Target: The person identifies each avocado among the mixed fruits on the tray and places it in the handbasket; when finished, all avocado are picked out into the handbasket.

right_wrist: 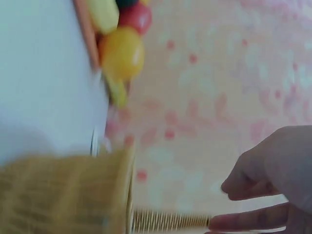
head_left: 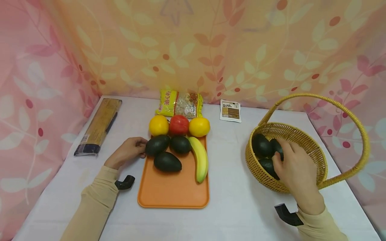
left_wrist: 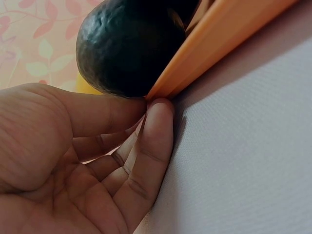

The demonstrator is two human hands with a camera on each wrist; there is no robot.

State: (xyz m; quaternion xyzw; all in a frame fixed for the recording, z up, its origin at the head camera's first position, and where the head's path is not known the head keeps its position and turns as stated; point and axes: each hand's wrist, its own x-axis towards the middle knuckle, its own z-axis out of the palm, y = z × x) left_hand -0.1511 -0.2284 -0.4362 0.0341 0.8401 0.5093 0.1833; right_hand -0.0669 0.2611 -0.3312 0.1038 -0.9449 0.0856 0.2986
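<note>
With thumb and fingers, my left hand [head_left: 129, 149] pinches the left rim of an orange tray [head_left: 173, 197]; the left wrist view shows the pinch close up. A dark avocado [left_wrist: 126, 48] lies just above that rim. Two more avocados, one of them lower [head_left: 167, 162], and a yellow banana [head_left: 200, 160] lie on the tray. Over a wicker basket [head_left: 259, 177] hovers my right hand [head_left: 297, 167], its thumb and fingers apart in the right wrist view with nothing seen between them. Below it in the basket are three avocados, including a left one [head_left: 261, 146].
A red fruit [head_left: 179, 125] sits between two yellow fruits, the right one [head_left: 199, 127] at the tray's far edge. Behind lies a yellow food packet [head_left: 181, 103]. A white sachet [head_left: 230, 111] and a long brown package [head_left: 99, 125] flank it. The basket's handle [head_left: 363, 144] arches up.
</note>
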